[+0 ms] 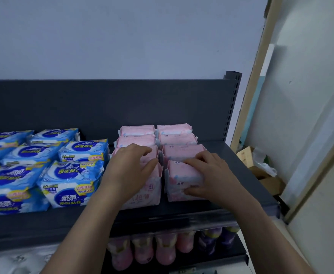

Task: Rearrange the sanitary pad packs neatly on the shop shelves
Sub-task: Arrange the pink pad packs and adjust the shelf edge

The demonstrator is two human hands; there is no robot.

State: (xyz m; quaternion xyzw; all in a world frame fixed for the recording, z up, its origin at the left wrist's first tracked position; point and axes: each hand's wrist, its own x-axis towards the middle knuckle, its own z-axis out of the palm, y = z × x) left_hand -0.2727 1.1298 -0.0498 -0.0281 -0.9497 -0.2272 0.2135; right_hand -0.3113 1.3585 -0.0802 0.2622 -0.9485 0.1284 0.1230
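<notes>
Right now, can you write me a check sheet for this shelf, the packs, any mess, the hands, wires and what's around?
Surface: dark grey shelf, carrying packs.
Job's things: pink packs in two close columns; blue packs at left, leaning unevenly.
Clutter: nothing seen on the shelf.
Hands: left hand lies on the left column's front packs; right hand grips the front right pink pack.
Cables: nothing seen.
Surroundings: pink and purple bottles on the level below; cardboard boxes on the floor at right; pale wall behind.
</notes>
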